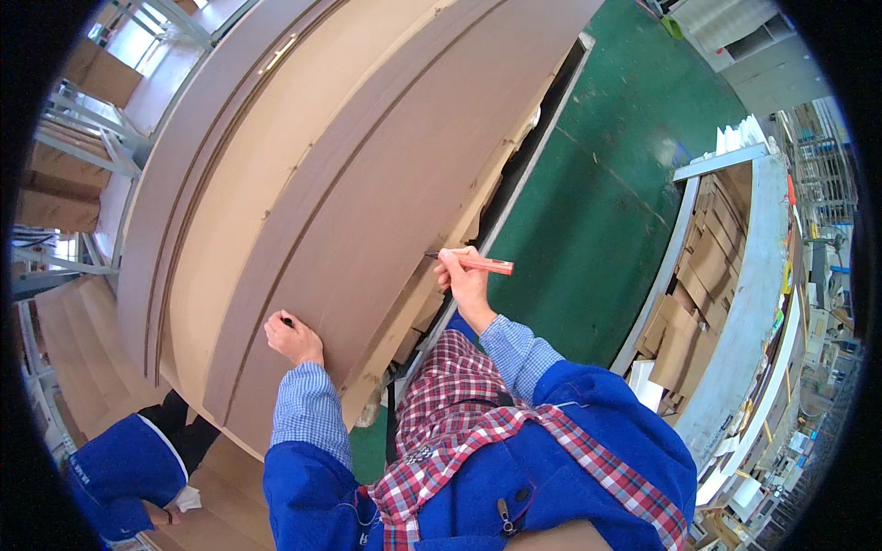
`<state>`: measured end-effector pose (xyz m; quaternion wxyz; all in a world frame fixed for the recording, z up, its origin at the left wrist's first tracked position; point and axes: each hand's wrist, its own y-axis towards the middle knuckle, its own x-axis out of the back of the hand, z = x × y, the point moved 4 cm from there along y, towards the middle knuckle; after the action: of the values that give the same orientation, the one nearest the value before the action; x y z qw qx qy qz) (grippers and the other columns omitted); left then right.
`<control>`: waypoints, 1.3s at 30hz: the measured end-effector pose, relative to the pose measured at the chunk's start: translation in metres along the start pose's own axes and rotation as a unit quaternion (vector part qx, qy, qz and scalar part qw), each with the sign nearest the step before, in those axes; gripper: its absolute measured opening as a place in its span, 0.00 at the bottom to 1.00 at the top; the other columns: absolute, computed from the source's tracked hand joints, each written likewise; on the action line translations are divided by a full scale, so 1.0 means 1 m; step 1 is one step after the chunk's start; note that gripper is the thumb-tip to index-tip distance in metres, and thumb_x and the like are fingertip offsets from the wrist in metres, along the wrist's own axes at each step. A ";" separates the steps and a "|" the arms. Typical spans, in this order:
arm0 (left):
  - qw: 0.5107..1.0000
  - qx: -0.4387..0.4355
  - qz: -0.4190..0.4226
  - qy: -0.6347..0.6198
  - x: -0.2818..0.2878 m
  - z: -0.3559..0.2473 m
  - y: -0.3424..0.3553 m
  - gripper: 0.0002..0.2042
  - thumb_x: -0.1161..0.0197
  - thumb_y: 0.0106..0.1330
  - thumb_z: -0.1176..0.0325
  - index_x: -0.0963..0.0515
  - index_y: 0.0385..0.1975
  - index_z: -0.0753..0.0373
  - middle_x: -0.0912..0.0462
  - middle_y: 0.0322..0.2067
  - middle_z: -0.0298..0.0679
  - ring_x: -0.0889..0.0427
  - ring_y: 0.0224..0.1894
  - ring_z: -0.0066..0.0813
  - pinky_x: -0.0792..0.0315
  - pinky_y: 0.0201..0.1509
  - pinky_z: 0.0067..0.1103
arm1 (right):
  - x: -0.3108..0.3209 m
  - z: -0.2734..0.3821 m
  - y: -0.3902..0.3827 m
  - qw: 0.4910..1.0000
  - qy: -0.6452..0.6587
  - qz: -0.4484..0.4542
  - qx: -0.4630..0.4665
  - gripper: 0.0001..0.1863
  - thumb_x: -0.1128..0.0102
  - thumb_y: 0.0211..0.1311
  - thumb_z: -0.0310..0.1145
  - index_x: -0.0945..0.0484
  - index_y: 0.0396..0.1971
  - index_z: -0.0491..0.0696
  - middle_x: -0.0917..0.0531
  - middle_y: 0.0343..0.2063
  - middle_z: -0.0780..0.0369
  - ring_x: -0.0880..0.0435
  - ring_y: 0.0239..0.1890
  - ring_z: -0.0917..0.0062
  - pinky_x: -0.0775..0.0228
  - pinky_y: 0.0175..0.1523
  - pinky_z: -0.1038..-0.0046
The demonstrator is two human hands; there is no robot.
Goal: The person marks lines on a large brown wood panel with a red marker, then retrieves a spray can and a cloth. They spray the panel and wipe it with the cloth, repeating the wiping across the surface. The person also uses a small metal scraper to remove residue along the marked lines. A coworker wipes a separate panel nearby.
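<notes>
A long brown board [367,216] with a dark groove along one side lies before me on tan sheet material. My right hand [467,285] is closed round a red marker [487,264], its black tip at the board's right edge. My left hand [296,340] rests near the groove with its fingers curled round a small black marker cap [288,321], most of which the fingers hide. Further left lies a second grooved brown board [175,197].
A co-worker's blue sleeve [124,468] shows at the lower left, beside brown sheets. Right of the boards is a green floor [597,184]. Beyond it stands a grey-edged bin [735,303] with cardboard pieces [698,275]. Metal racks [101,138] with cartons stand at the upper left.
</notes>
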<state>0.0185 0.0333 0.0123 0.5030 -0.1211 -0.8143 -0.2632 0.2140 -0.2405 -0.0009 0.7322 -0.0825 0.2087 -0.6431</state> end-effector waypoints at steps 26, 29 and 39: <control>0.962 -0.225 0.062 -0.141 0.099 0.161 -0.049 0.02 0.44 0.58 0.72 0.29 0.27 0.62 0.29 0.25 0.43 0.29 0.32 0.44 0.37 0.37 0.34 | -0.111 -0.133 -0.257 1.000 0.004 0.002 -0.002 0.10 0.41 0.58 0.35 0.32 0.27 0.46 0.22 0.17 0.63 0.27 0.14 0.85 0.35 0.18 0.83; 0.974 -0.186 0.080 -0.102 0.133 0.248 -0.057 0.02 0.44 0.58 0.73 0.29 0.27 0.62 0.29 0.26 0.43 0.29 0.32 0.43 0.37 0.37 0.32 | -0.123 -0.143 -0.281 1.000 0.000 -0.003 0.007 0.11 0.41 0.58 0.35 0.32 0.27 0.46 0.22 0.17 0.63 0.27 0.14 0.86 0.34 0.18 0.83; 0.973 -0.198 0.059 -0.105 0.140 0.286 -0.062 0.02 0.45 0.59 0.72 0.30 0.29 0.61 0.29 0.27 0.41 0.30 0.33 0.41 0.39 0.36 0.32 | -0.156 -0.187 -0.365 0.998 -0.052 0.041 -0.007 0.09 0.43 0.59 0.33 0.32 0.29 0.44 0.23 0.18 0.63 0.27 0.15 0.86 0.34 0.19 0.84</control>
<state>-0.2912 0.1300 0.0155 0.3951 -0.2928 -0.7858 -0.3751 -0.2072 -0.1191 0.0039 0.7671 -0.1122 0.1777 -0.6061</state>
